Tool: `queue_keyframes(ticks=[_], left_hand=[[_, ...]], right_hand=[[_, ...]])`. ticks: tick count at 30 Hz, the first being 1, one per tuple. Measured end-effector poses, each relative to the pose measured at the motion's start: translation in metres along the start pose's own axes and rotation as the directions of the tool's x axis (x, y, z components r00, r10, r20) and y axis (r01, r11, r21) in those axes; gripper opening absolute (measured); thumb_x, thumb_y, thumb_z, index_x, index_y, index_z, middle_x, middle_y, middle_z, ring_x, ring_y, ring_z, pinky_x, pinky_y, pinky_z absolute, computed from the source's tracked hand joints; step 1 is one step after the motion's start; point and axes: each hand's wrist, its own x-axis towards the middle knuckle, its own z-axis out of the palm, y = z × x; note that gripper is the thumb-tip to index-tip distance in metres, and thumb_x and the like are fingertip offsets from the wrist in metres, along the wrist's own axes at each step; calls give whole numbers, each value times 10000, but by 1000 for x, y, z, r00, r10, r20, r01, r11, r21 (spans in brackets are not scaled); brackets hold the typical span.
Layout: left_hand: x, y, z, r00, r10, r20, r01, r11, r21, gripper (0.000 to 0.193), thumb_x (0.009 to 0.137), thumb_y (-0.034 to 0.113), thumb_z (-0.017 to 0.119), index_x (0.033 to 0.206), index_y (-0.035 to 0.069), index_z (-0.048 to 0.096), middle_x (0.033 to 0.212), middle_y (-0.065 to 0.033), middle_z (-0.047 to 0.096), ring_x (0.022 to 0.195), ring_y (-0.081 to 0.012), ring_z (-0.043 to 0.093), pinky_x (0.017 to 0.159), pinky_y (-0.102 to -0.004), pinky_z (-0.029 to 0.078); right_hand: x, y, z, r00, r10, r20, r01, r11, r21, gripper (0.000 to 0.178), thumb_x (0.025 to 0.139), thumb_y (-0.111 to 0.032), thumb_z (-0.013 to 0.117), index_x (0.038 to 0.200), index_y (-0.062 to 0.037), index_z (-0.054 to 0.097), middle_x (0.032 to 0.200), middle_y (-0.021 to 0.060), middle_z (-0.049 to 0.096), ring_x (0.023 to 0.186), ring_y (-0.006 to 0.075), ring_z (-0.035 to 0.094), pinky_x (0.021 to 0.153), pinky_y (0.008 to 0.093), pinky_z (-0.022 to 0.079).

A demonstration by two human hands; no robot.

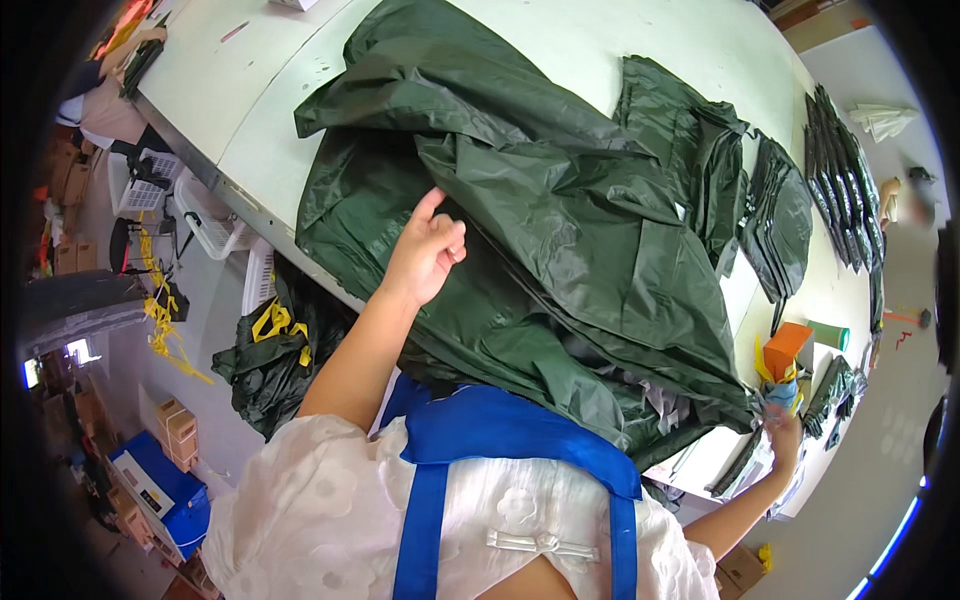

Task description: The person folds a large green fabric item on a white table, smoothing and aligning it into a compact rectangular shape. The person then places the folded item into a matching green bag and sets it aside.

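Note:
A large dark green sheet of thin, shiny waterproof-looking fabric (590,235) lies crumpled and layered across the table in front of me. My left hand (430,250) is over its left part, index finger stretched out against a folded edge, the other fingers loosely bent and nothing held. Out at the right end of the fabric is my right hand (785,432), next to a small blue and yellow bundle (780,390). Its fingers are blurred and partly hidden, so whether they grip anything does not show.
Folded dark green pieces (665,120) and a row of dark folded bundles (838,180) lie on the white table (270,85). An orange box (788,350) and a green roll (828,335) sit at right. White baskets (205,215) stand below the left edge. Another person's arm (120,55) is far left.

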Motion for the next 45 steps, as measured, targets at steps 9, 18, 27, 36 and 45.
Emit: queue_keyframes(ticks=[9, 18, 27, 36, 45], left_hand=[[18, -35, 24, 945, -34, -326, 110, 970, 216, 743, 847, -49, 527, 1395, 242, 117, 1263, -102, 452, 1034, -243, 531, 814, -450, 500], [1, -45, 16, 932, -188, -309, 279, 918, 283, 117, 854, 34, 639, 960, 50, 593, 901, -26, 592, 733, -117, 561, 623, -277, 516], [-23, -9, 83, 981, -179, 82, 165, 974, 155, 97, 853, 26, 672, 905, 48, 593, 820, -13, 597, 721, -92, 571, 632, -248, 512], [-5, 1, 121, 855, 158, 494, -513, 400, 760, 241, 809, -44, 590, 1045, 1, 598, 1000, -111, 580, 812, -256, 596, 750, -303, 472], [-4, 6, 127, 963, 166, 211, -264, 729, 632, 121, 859, -77, 570, 945, 5, 593, 985, -70, 544, 726, -119, 574, 680, -243, 508]], right_hand=[[140, -418, 198, 411, -910, -50, 910, 406, 91, 266, 836, 8, 553, 1040, -85, 696, 1528, 160, 257, 1332, 317, 397, 1051, 360, 362], [191, -513, 178, 573, -798, 185, 512, 525, 680, 242, 911, -135, 538, 1092, -40, 669, 953, 67, 678, 860, 157, 622, 769, 294, 481], [323, -303, 63, 854, 38, -519, 394, 605, 692, 244, 963, -90, 480, 1158, -2, 598, 1022, 83, 641, 697, 110, 591, 561, 174, 458], [42, -447, 140, 47, -971, 234, 745, 190, 639, 349, 824, -110, 653, 1163, -32, 622, 1113, 150, 655, 995, 281, 644, 799, 368, 503], [53, -415, 130, 133, -991, -19, 784, 94, 614, 192, 655, 105, 646, 761, -50, 612, 893, 66, 570, 772, 177, 541, 644, 289, 425]])
